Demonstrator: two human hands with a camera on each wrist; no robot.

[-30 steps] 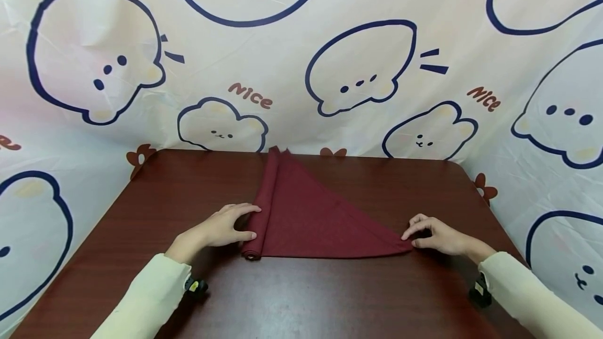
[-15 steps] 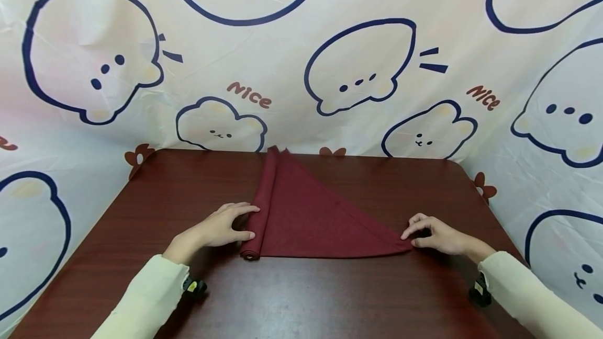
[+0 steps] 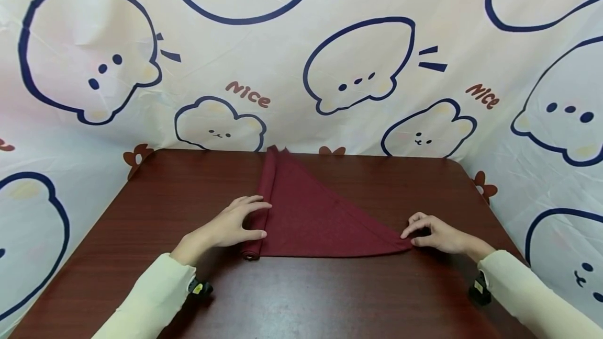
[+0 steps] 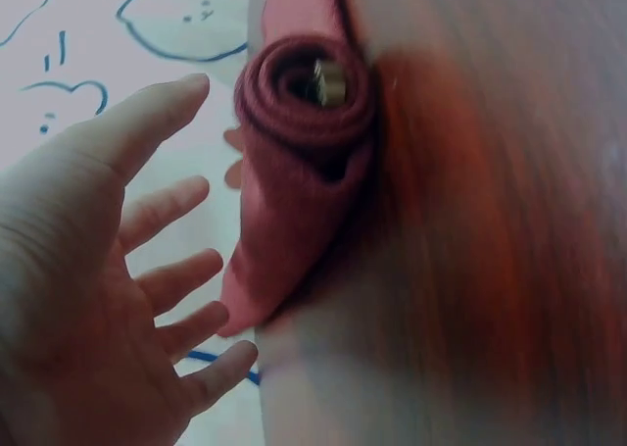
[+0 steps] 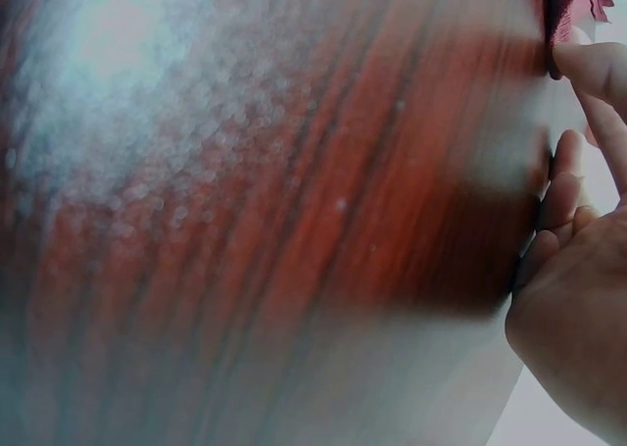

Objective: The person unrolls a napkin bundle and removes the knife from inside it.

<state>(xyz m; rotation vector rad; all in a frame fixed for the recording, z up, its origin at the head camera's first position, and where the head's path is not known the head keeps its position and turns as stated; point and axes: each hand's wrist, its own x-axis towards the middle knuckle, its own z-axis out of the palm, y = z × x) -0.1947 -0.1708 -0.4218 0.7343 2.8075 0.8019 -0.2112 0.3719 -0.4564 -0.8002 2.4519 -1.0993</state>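
At the lower left of the frame, a pale sleeve (image 3: 146, 297) leads up to a person's left hand (image 3: 231, 226), left of centre, its fingers spread and released, clasping nothing. They reach over a roll (image 3: 267, 174) that forms one side of a dark red cloth (image 3: 313, 218); the left wrist view shows a gap between the thumb and the roll's near end, where a small tan piece (image 4: 330, 81) sits among the layers. From the roll, which runs up the middle of the frame to the far edge of a brown wood-grain table (image 3: 297, 302), the cloth lies flat in a triangle narrowing toward the right. There, right of centre, the right hand (image 3: 438, 235) pinches the pointed corner between thumb and fingers, its own sleeve (image 3: 532, 294) stretching to the lower right. A white backdrop (image 3: 287, 56) printed with blue-outlined cartoon figures spans the upper frame.
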